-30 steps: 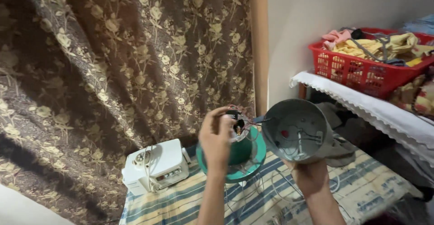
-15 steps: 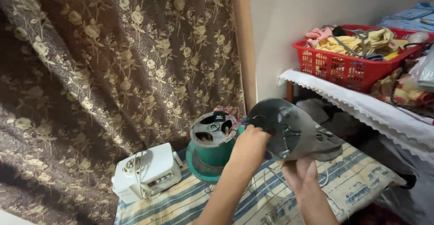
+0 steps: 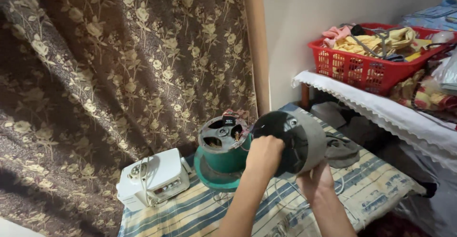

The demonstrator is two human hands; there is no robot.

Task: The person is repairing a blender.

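The person holds a grey cylindrical housing (image 3: 297,139) tilted on its side above a striped cloth (image 3: 381,189), with its dark open end facing left toward a green motor unit (image 3: 223,149). The left hand (image 3: 264,155) is closed into a loose fist at the rim of the dark opening, knuckles toward the camera; whether its fingertips pinch anything inside cannot be told, as they are hidden. The right hand (image 3: 315,183) supports the housing from below, fingers curled up against its underside. The green motor unit stands upright on the cloth just to the left of the housing, its top showing a round metal plate with dark cut-outs and a small dark component with red wiring at the rear edge. Thin wires run between the motor top and the housing mouth. A white box-shaped appliance (image 3: 152,179) with a coiled cord lies on the cloth to the left of the motor, near it but apart. A brown floral curtain (image 3: 119,75) hangs behind both. To the right, a shelf covered with a white lace-edged cloth (image 3: 376,106) carries a red plastic basket (image 3: 362,68) filled with folded fabrics. A dark garment (image 3: 345,149) lies on the striped cloth beneath the shelf, just beside the housing.
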